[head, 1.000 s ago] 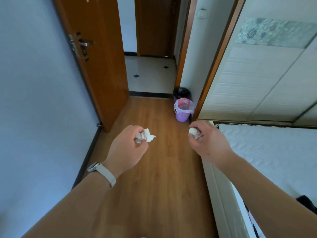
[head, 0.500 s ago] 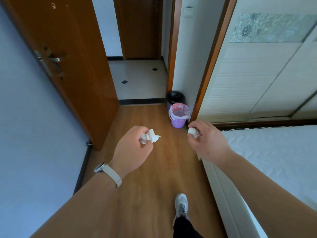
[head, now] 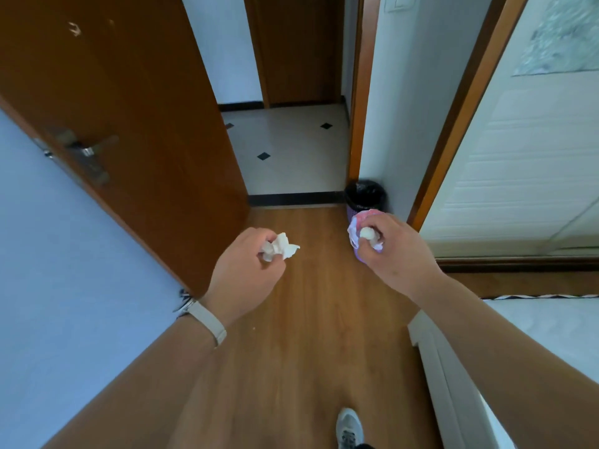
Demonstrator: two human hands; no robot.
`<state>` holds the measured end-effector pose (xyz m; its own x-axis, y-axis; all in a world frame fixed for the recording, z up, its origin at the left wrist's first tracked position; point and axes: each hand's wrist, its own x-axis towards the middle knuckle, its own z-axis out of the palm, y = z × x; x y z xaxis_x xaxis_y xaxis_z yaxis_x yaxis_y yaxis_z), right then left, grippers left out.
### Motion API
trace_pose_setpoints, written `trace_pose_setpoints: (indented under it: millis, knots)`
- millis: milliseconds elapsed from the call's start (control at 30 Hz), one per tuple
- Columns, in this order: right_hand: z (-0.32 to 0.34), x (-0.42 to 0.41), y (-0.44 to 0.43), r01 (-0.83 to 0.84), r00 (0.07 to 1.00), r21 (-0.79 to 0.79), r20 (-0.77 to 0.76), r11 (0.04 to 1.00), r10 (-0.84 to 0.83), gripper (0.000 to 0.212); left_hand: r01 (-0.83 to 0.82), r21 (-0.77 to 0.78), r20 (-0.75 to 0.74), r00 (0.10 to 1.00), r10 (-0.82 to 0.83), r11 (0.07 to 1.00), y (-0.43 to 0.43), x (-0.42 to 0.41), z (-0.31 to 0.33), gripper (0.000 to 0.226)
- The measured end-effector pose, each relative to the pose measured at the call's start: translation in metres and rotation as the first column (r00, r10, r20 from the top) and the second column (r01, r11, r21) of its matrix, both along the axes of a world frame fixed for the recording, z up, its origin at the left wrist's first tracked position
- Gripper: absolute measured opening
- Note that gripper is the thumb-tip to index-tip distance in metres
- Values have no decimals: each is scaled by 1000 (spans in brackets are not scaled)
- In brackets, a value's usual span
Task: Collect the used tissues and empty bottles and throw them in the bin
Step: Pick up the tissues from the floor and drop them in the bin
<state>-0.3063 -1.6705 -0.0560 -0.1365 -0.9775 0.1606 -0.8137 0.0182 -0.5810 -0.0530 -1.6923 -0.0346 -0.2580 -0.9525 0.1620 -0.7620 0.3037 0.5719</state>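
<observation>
Left hand [head: 246, 273] closed on crumpled tissue [head: 279, 247]; right hand [head: 393, 251] closed on smaller wad [head: 368, 234]. Likely light, soft, compressible; pinched at bulk. Purple bin [head: 352, 233] just beyond right hand, partly hidden; black bin [head: 365, 193] behind, on wooden floor [head: 317, 319].

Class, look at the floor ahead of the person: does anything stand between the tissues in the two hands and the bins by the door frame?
Nothing visible does. The wooden floor lies bare between the hands and the purple bin.
</observation>
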Motion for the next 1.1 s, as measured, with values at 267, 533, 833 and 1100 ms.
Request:
trace_pose_setpoints:
  millis: [267,533,833,1100]
  knots:
    - [-10,-19,-85,28,999,16,29,999,-29,27,18,9,11,1000,-18,1000,-87,-19,-3,24]
    - [-24,-7,-170,139,990,107,18,985,-142,35,75,68,-57,996,-71,995,-205,-14,-36,25]
    - [-8,62,-301,240,971,119,-17,964,-239,17,252,73,-132,961,-241,965,-372,28,-48,28]
    - [-10,89,-377,280,960,126,-64,952,-274,18,356,67,-183,923,-339,932,-467,46,-48,29]
